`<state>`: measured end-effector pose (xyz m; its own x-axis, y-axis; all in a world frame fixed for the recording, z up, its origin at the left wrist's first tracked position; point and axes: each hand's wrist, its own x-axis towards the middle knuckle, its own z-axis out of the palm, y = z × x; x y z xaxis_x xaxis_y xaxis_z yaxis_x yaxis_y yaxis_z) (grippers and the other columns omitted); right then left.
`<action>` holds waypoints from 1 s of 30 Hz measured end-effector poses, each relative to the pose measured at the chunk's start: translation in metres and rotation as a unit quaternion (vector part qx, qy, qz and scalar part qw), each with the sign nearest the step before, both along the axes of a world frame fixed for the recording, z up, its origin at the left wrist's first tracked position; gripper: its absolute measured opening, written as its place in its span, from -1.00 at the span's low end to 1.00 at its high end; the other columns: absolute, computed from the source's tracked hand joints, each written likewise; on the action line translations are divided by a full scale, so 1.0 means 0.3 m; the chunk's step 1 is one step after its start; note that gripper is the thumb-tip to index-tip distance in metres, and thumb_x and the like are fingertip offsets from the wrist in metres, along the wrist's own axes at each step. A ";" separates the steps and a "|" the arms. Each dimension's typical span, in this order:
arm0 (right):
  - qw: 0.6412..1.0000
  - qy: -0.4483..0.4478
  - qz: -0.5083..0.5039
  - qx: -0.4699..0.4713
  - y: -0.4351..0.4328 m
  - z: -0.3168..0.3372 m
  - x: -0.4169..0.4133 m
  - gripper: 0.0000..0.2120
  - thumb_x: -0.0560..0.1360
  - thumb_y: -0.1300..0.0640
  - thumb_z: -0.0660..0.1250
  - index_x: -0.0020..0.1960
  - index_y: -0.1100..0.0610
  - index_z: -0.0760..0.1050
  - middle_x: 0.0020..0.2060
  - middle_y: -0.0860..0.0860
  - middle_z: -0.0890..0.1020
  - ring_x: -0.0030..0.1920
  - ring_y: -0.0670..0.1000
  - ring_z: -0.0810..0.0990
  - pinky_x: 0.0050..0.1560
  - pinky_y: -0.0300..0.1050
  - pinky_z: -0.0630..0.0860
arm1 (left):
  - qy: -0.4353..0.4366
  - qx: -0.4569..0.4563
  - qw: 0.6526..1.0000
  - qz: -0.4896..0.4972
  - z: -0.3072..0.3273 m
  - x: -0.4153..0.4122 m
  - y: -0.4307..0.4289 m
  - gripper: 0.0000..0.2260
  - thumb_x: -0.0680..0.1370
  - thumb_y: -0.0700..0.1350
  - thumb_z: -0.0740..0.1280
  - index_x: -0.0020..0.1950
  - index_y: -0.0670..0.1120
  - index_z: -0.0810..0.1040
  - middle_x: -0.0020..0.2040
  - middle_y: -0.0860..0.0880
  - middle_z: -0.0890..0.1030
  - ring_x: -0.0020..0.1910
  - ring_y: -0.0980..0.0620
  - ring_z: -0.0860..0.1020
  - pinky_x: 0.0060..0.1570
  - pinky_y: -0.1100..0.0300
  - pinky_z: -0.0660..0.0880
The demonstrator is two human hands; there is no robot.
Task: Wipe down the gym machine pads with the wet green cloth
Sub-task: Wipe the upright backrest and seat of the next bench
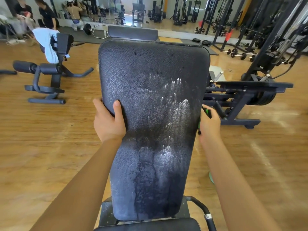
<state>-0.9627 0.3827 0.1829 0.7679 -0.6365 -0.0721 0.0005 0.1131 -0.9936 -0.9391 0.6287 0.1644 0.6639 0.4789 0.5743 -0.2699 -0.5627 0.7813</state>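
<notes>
My left hand [108, 122] clamps the pad [150, 67] edge, bracing. Right hand [209, 125] at green cloth [207, 112], fingers hidden: cannot tell. Plan: wipe white streaks [175, 90] downward.

Black textured back pad [153, 114], tilted, streaked wet; green cloth [207, 112] at its right edge
</notes>
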 end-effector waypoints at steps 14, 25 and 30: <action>0.994 -0.071 0.021 -0.074 0.008 -0.075 -0.060 -0.86 0.50 -0.10 0.28 0.04 -0.28 0.50 0.15 -0.05 0.58 0.17 0.04 0.53 0.24 0.11 0.45 | -0.006 0.003 1.000 0.005 -0.002 0.002 -0.001 -0.55 0.55 0.14 0.07 0.19 -0.23 0.33 -0.09 -0.24 0.59 -0.15 -0.34 0.50 -0.30 0.08 0.14; 0.993 -0.104 0.016 -0.048 -0.004 -0.052 -0.019 -0.82 0.58 0.14 0.27 0.08 -0.11 0.54 0.14 -0.08 0.58 0.22 -0.02 0.52 0.33 0.12 0.43 | -0.003 0.001 1.000 0.011 0.005 -0.005 -0.006 -0.59 0.57 0.08 0.10 0.18 -0.25 0.34 -0.06 -0.24 0.59 -0.13 -0.32 0.50 -0.29 0.10 0.11; 0.992 -0.115 0.024 -0.038 -0.006 -0.066 -0.003 -0.85 0.59 0.05 0.26 0.10 -0.17 0.49 0.20 0.00 0.55 0.24 0.04 0.51 0.34 0.13 0.42 | -0.014 0.004 1.000 0.010 0.004 -0.003 -0.003 -0.58 0.57 0.09 0.09 0.15 -0.27 0.33 -0.12 -0.26 0.58 -0.17 -0.33 0.49 -0.30 0.10 0.05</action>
<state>-0.9636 0.3810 0.1630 0.7875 -0.5962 0.1561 0.2250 0.0423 -0.9734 -0.9400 0.6277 0.1657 0.6384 0.4876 0.5956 -0.2797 -0.5739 0.7697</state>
